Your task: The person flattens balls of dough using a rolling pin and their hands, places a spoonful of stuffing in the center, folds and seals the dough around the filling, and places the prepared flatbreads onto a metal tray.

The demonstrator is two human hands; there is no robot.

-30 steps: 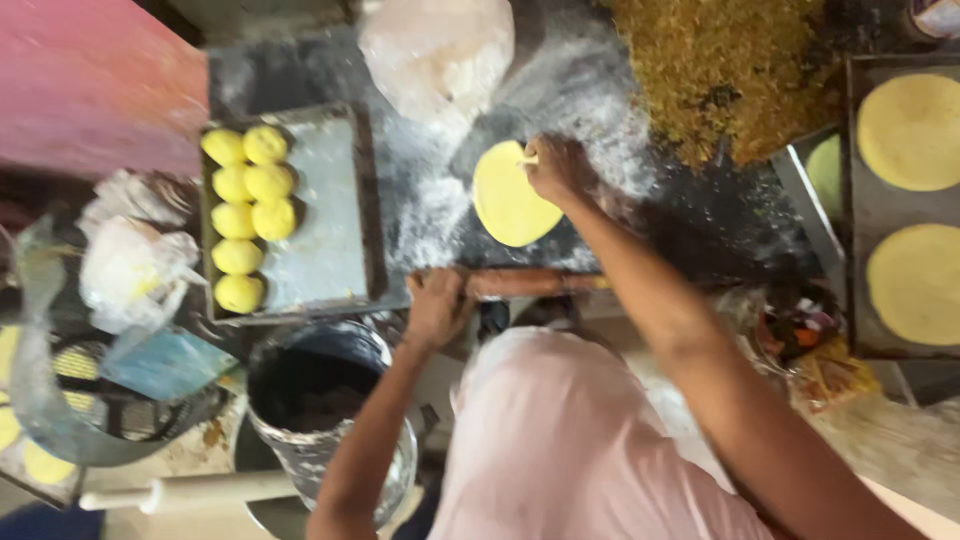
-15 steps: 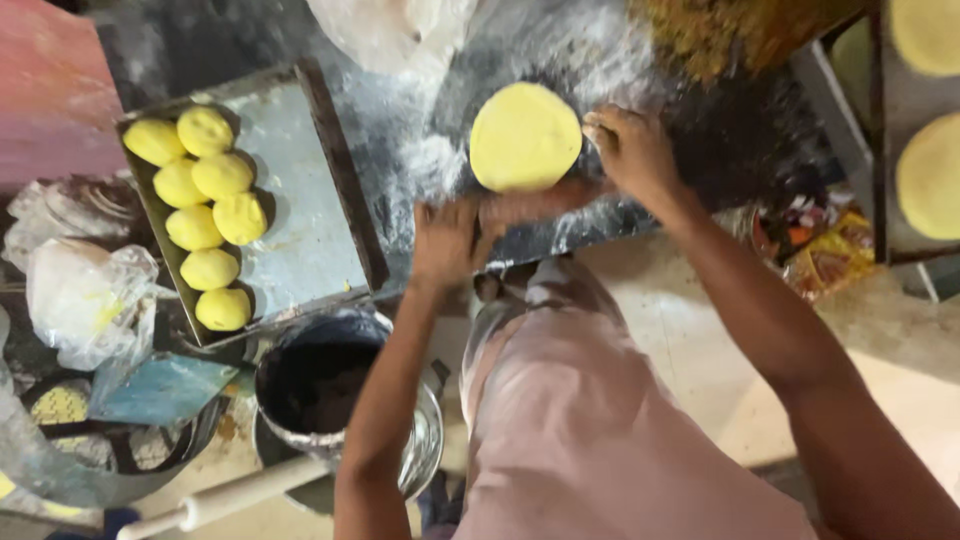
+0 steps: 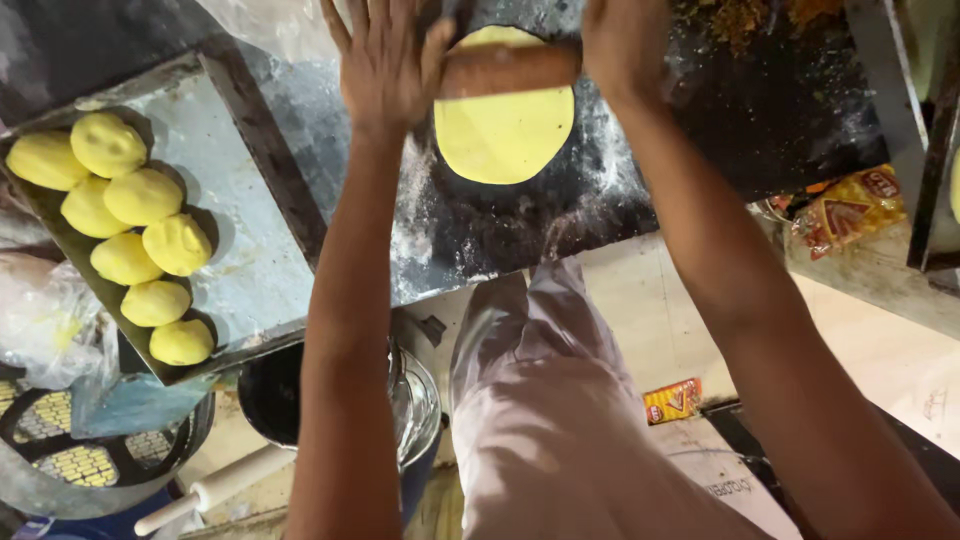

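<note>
While both hands press on a wooden rolling pin (image 3: 510, 68) at the top centre of the frame, a yellow dough disc (image 3: 505, 140) lies flat beneath it on the dark, flour-dusted work slab (image 3: 520, 225). The left hand (image 3: 385, 60) rests with its palm and spread fingers flat over the pin's left end, not curled around it. The right hand (image 3: 625, 40) bears down on the pin's right end; whether its fingers are flat or wrapped cannot be told, since the frame edge cuts them off. The pin sits across the far part of the disc, touching it, with most of the round showing nearer the person.

The step in hand looks to be rolling the dough out thin. By the look of it, the next stroke calls for even pressure from both palms, so the round keeps its shape and does not stick to the slab.

At the left of the frame a metal tray (image 3: 250, 260) holds eight yellow dough balls (image 3: 130, 230), clustered along its left side, well apart from the slab's disc. Below the tray stands a dark metal pot (image 3: 290, 400), and a second, pale rolling pin (image 3: 215, 488) lies at lower left.
</note>
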